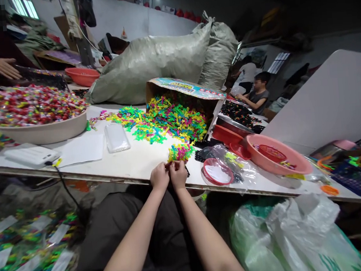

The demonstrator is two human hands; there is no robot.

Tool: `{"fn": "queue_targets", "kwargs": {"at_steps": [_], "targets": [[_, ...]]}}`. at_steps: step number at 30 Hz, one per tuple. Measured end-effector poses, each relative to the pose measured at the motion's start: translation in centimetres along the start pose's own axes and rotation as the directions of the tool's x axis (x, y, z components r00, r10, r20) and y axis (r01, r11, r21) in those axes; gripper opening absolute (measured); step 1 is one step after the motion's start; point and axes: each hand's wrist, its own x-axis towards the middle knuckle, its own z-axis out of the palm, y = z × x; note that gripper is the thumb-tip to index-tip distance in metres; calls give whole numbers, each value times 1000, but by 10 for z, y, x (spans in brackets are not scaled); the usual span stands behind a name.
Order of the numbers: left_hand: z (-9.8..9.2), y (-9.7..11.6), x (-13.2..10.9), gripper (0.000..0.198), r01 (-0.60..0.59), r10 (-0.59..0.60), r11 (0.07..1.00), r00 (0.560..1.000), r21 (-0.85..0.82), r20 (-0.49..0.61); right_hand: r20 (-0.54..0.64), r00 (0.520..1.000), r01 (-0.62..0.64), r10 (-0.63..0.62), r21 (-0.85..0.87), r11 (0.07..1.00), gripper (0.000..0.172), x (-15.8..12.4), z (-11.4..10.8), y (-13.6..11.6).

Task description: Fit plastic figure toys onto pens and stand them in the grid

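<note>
The left hand (159, 177) and the right hand (178, 173) meet at the near edge of the white table (138, 160), knuckles almost touching. Both are curled in, fingertips pinched together on a small piece (169, 165) held between them; it is too small to make out further. Just beyond the fingers lies a little clump of bright plastic bits (180, 151) in pink, yellow and green. Farther back, a much bigger heap of the same bits (166, 120) spills out of a cardboard box (184, 88) lying on its side. Left of the heap rests a clear plastic case (116, 137), then a sheet of paper (80, 149) and a white device (32, 156) with a black cable. A wide pale basin (44, 131) full of coloured pieces stands at the far left. To the right sit a small red basket (217, 172) and a pink bowl (277, 158). Grey sacks (152, 66) lie behind the box. Another person's hand (2, 66) shows at top left.
</note>
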Motion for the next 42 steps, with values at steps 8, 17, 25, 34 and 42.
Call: {"fn": "queue_targets", "kwargs": {"at_steps": [8,17,25,34,42], "targets": [[-4,-14,0,17,-107,115,985,992,-134,59,28,1000,-17,15,76,997,21,-1,-8,1],[-5,-19,43,30,-114,258,925,889,-363,378,229,964,156,-138,-60,986,16,3,-43,17],[8,3,39,20,-212,293,949,869,-234,399,197,980,72,-39,-163,984,10,2,-60,24],[12,8,33,15,-287,335,941,869,-180,363,61,998,37,-24,-218,975,27,-4,-56,34],[12,7,30,16,-350,387,922,856,-166,343,-15,988,140,-155,-358,923,29,-13,-47,38]]}}
